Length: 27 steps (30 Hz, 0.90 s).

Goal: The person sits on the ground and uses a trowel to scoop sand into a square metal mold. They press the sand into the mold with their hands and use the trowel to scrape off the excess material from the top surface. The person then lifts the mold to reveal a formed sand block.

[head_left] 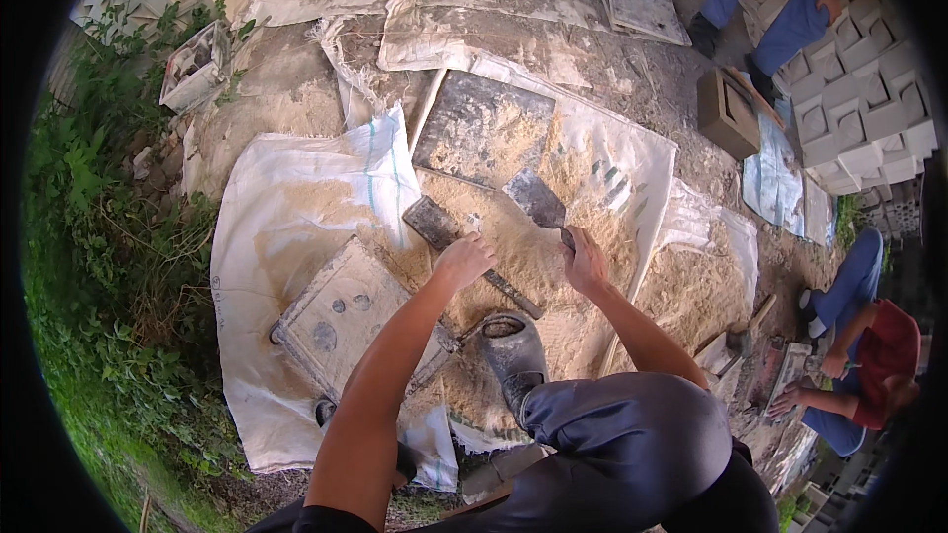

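Note:
My right hand (587,263) is wrapped round the handle of a trowel. Its square grey blade (534,199) lies over the sandy powder (513,262). My left hand (464,259) is closed, with fingertips bunched above a dark, flat, long-handled tool (434,224) that slants across the powder. Whether those fingers grip it, or something small, is hidden. Left of my left forearm lies a square, dust-covered mould (341,308) with round marks on its face. Just beyond the trowel lies a dark flat board (482,126) strewn with powder.
White woven sacks (267,173) spread under the work. My dusty shoe (513,355) stands close below the tools. Plants (109,326) line the left side, near a white crate (195,67). To the right are a seated person in red (884,360), another person's legs (770,0) and stacked pale blocks (859,89).

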Each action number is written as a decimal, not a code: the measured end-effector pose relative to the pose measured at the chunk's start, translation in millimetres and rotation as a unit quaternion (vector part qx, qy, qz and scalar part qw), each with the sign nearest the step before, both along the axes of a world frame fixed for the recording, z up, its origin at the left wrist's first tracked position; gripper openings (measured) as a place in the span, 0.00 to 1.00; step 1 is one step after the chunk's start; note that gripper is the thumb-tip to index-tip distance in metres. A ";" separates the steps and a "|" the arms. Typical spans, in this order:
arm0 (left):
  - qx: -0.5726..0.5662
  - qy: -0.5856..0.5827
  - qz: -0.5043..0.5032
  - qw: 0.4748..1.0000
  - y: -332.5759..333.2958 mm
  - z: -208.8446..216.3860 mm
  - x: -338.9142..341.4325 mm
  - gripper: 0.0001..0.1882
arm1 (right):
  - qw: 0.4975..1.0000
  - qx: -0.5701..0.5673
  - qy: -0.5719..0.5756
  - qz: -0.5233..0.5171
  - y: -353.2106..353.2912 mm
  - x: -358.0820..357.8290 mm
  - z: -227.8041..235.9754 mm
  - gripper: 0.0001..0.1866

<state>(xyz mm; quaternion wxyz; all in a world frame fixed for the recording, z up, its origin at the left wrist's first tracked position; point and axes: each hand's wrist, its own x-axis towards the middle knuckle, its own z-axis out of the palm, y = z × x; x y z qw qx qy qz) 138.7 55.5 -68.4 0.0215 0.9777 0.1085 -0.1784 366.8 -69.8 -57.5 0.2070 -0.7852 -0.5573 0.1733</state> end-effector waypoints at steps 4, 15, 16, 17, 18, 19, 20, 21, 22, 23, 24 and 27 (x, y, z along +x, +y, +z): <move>-0.023 -0.036 -0.009 0.999 16.7 11.9 0.2 0.14 | 0.996 -0.007 -0.056 -0.069 -24.5 24.3 -6.6 0.20; -0.085 -0.175 0.378 0.905 84.3 49.1 47.7 0.20 | 0.998 -0.008 -0.038 -0.044 -37.6 14.1 -22.3 0.17; -0.143 -0.176 0.413 0.882 83.6 52.2 43.7 0.21 | 0.999 0.000 -0.029 -0.042 -40.7 17.3 -25.9 0.16; -0.120 -0.152 0.384 0.903 81.7 53.2 30.5 0.21 | 0.999 0.015 -0.015 -0.037 -38.8 16.0 -29.1 0.16; -0.100 -0.125 0.352 0.922 73.1 46.7 13.3 0.21 | 0.999 -0.003 0.012 -0.036 -38.6 12.8 -29.0 0.16; -0.080 -0.098 0.320 0.939 63.9 40.9 -4.4 0.21 | 0.998 -0.020 0.038 -0.034 -39.5 9.8 -28.3 0.16; -0.050 -0.088 0.336 0.936 53.3 34.3 -22.6 0.21 | 0.997 -0.037 0.063 -0.033 -41.4 6.4 -25.9 0.16; -0.020 -0.079 0.354 0.932 42.6 26.2 -41.8 0.22 | 0.997 -0.026 0.063 -0.031 -42.1 1.3 -23.8 0.16; 0.010 -0.071 0.372 0.926 37.5 23.1 -51.9 0.22 | 0.998 -0.014 0.061 -0.028 -44.0 -5.0 -22.0 0.16; -0.022 -0.067 0.399 0.914 37.0 27.1 -51.0 0.23 | 0.998 -0.004 0.056 -0.028 -48.8 -8.6 -20.0 0.15; -0.053 -0.064 0.425 0.901 36.9 31.2 -49.4 0.24 | 0.999 -0.027 0.046 -0.006 -54.8 -11.4 -17.2 0.16; -0.123 -0.003 0.487 0.865 38.8 44.1 -35.0 0.26 | 0.995 -0.080 0.025 0.053 -60.3 -19.9 -4.1 0.16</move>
